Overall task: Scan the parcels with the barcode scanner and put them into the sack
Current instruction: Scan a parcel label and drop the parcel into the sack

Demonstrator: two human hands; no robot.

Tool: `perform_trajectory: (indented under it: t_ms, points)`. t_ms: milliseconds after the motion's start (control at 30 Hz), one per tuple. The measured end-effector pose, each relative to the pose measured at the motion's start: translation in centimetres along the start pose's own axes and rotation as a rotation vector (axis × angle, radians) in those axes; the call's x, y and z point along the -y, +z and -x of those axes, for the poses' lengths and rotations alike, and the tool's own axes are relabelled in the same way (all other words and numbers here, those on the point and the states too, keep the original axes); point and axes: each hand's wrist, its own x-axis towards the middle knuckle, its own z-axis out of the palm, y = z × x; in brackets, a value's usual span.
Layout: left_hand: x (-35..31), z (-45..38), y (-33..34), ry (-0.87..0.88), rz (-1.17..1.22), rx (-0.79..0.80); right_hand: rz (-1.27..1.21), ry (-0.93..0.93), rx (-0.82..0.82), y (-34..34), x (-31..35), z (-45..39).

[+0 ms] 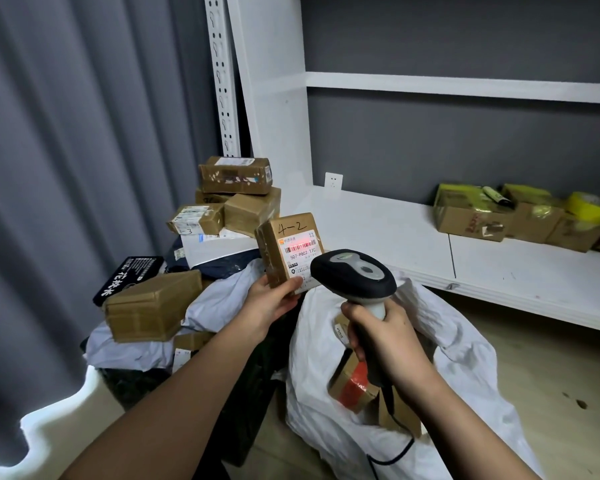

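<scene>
My left hand (272,301) grips the lower corner of a small brown parcel (290,247) marked "4-2", held upright with its white label facing me. A red scan line glows on the label's barcode. My right hand (383,341) holds the handle of the black and grey barcode scanner (355,271), whose head points at that label from just below and to the right. Under both hands lies the open white sack (465,368), with a red-taped brown box (352,384) and other parcels inside.
A heap of brown boxes (236,195), grey mailer bags (215,303) and a black box (129,278) fills the left side. White shelving (499,261) runs along the right with cardboard boxes and yellow tape rolls (589,206). Grey curtains hang on the left.
</scene>
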Motion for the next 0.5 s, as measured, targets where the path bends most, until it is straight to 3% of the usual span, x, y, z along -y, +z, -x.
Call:
perform_trajectory:
  t_ms: [500]
  points:
    - [0.07, -0.17, -0.33, -0.027, -0.026, 0.036, -0.004, 0.001, -0.024, -0.30, -0.34, -0.25]
